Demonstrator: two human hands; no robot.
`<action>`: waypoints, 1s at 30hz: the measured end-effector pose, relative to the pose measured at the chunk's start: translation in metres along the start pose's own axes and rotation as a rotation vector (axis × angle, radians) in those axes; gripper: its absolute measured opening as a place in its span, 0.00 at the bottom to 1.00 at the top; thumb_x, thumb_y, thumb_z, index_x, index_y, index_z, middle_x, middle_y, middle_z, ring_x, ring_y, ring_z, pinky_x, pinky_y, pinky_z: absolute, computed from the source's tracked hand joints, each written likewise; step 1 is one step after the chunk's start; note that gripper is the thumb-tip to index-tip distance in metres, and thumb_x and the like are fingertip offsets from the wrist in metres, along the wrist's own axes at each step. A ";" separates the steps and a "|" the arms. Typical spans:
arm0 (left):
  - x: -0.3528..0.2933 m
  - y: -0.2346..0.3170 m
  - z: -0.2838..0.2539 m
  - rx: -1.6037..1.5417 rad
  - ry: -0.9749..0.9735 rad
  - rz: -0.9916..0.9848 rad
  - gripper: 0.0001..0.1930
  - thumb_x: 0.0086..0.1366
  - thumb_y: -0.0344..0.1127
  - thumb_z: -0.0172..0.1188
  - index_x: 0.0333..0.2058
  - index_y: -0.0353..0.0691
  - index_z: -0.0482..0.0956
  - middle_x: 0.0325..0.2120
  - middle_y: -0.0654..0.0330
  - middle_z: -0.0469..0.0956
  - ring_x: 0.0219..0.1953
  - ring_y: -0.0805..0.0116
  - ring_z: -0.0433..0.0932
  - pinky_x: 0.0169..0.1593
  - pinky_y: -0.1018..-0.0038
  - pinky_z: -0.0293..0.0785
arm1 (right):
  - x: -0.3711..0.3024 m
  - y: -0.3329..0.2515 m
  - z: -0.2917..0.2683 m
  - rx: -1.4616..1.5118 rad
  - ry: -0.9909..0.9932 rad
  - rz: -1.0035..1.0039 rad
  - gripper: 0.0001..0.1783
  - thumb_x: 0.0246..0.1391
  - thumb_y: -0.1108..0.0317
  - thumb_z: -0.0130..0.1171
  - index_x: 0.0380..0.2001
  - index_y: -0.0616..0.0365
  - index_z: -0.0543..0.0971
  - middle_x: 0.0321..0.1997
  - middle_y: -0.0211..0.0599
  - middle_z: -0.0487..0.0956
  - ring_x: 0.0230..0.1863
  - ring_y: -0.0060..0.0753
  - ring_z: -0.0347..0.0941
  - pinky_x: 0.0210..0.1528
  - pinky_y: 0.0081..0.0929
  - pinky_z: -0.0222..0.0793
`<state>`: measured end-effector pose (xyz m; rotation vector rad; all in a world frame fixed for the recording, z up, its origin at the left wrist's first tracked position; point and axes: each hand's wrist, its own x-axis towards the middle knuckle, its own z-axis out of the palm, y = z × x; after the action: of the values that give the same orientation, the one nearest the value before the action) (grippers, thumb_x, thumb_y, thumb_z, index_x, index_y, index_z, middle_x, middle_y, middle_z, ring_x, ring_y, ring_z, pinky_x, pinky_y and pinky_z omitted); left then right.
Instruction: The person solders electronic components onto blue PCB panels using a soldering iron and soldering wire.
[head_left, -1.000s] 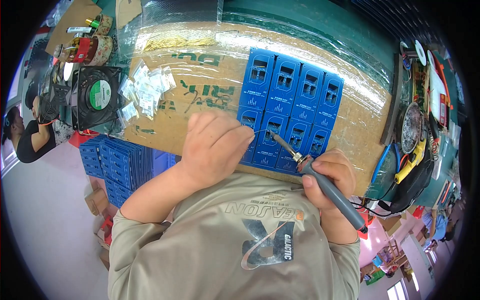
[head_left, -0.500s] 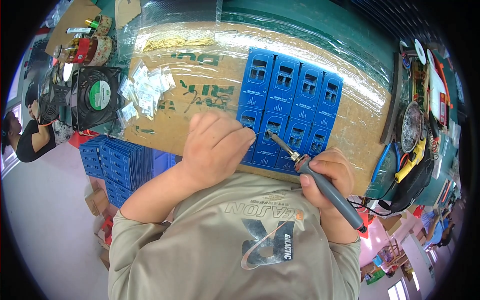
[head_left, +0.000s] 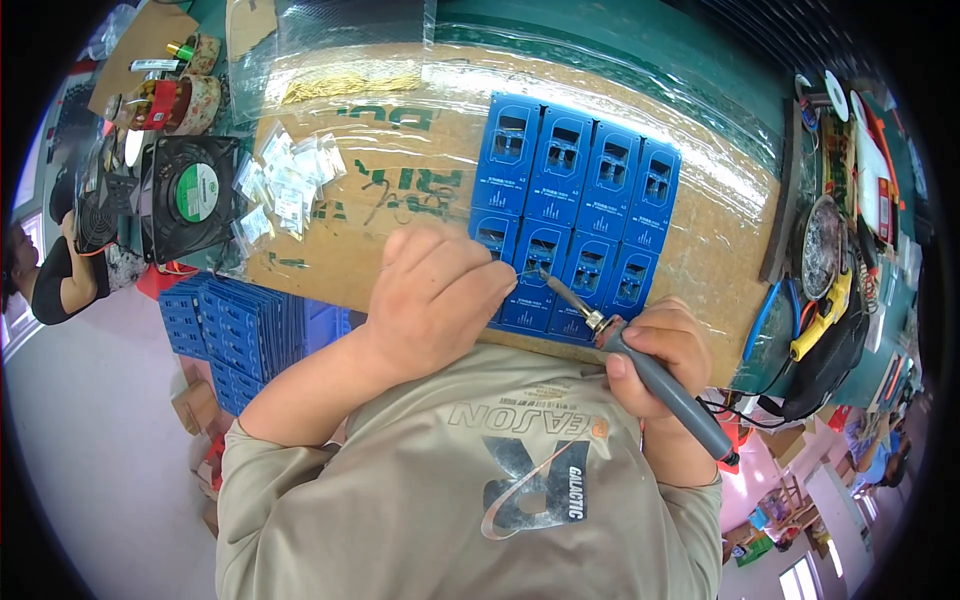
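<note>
While the right hand (head_left: 662, 350) grips the iron (head_left: 675, 393), its long axis slanting forward-left to a tip (head_left: 548, 278) at the near row of the blue panel (head_left: 575, 213) just ahead of both hands, the left hand (head_left: 440, 285), pinching a thin wire (head_left: 527, 273), sits nearer that tip.

A green-topped bench (head_left: 640, 62) marked this room as an electronics workshop, where a soldering iron (head_left: 668, 385) angled over a panel of blue circuit boards (head_left: 565, 205) on brown cardboard (head_left: 725, 290). A stack of similar boards (head_left: 235, 325) stood at near left, a black fan (head_left: 192, 190) at left and a blue-handled tool (head_left: 762, 322) at right.
</note>
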<state>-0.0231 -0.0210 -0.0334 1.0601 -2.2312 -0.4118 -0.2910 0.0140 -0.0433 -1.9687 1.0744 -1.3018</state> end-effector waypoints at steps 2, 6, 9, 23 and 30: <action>0.000 0.000 0.000 0.008 -0.009 0.000 0.13 0.52 0.27 0.70 0.38 0.41 0.83 0.34 0.60 0.77 0.38 0.58 0.76 0.44 0.65 0.68 | -0.001 0.000 0.001 0.003 -0.002 -0.004 0.16 0.44 0.68 0.74 0.34 0.57 0.77 0.24 0.37 0.79 0.21 0.35 0.75 0.24 0.30 0.65; -0.001 0.001 0.000 0.011 -0.010 -0.003 0.13 0.52 0.27 0.70 0.38 0.41 0.83 0.34 0.60 0.77 0.38 0.58 0.76 0.44 0.65 0.68 | 0.000 -0.001 0.002 0.000 0.003 -0.003 0.16 0.43 0.68 0.74 0.33 0.57 0.78 0.24 0.38 0.79 0.21 0.35 0.75 0.24 0.30 0.65; -0.001 0.000 0.000 0.011 -0.012 -0.001 0.13 0.51 0.27 0.71 0.38 0.41 0.83 0.34 0.60 0.77 0.38 0.58 0.76 0.43 0.65 0.68 | -0.001 0.000 0.002 -0.003 0.005 -0.006 0.16 0.43 0.68 0.74 0.33 0.57 0.78 0.24 0.38 0.79 0.21 0.36 0.75 0.25 0.30 0.65; 0.013 0.006 0.005 -0.021 0.079 0.048 0.14 0.48 0.22 0.70 0.37 0.37 0.84 0.35 0.57 0.78 0.36 0.57 0.76 0.40 0.67 0.72 | -0.020 0.000 -0.025 0.016 0.130 0.094 0.14 0.49 0.73 0.69 0.38 0.59 0.76 0.31 0.37 0.80 0.25 0.34 0.77 0.29 0.30 0.67; 0.026 0.018 0.017 0.033 0.066 0.067 0.14 0.48 0.24 0.72 0.36 0.39 0.84 0.33 0.60 0.77 0.36 0.57 0.76 0.42 0.66 0.70 | -0.033 0.001 -0.031 -0.004 0.142 0.117 0.14 0.49 0.73 0.70 0.38 0.59 0.76 0.30 0.38 0.80 0.25 0.33 0.77 0.29 0.29 0.67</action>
<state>-0.0572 -0.0300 -0.0266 0.9983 -2.2155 -0.3081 -0.3269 0.0405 -0.0484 -1.8100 1.2408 -1.3925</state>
